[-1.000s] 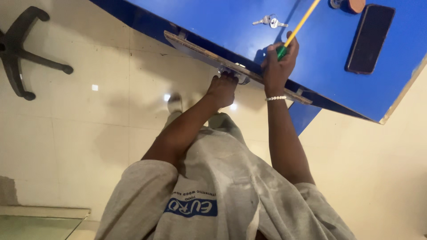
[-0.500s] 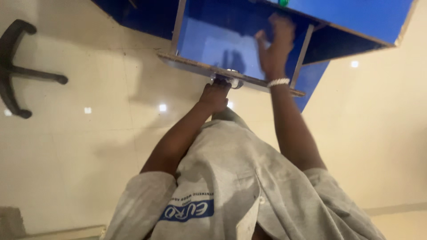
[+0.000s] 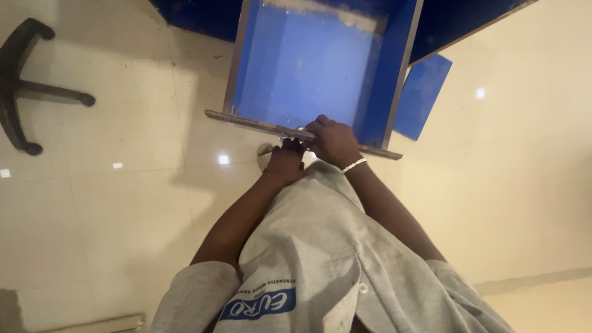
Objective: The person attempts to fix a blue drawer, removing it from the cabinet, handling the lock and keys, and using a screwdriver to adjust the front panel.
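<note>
- A blue, open, box-shaped drawer [image 3: 308, 68] with a pale metal front edge [image 3: 246, 121] is seen pulled out from a blue bench [image 3: 456, 24], at the top centre of the view.
- The right hand [image 3: 333, 139] is laid over the front edge, its grip closed on that edge; a white beaded bracelet [image 3: 354, 165] is worn at the wrist.
- The left hand [image 3: 283, 161] is held just below the edge, touching the right hand; whether its grip is closed cannot be told.
- A grey short-sleeved shirt [image 3: 320, 259] with a blue printed patch is seen below the arms.
- A glossy cream tiled floor [image 3: 111, 203] lies beneath, with a black chair base [image 3: 24, 92] at the far left.
</note>
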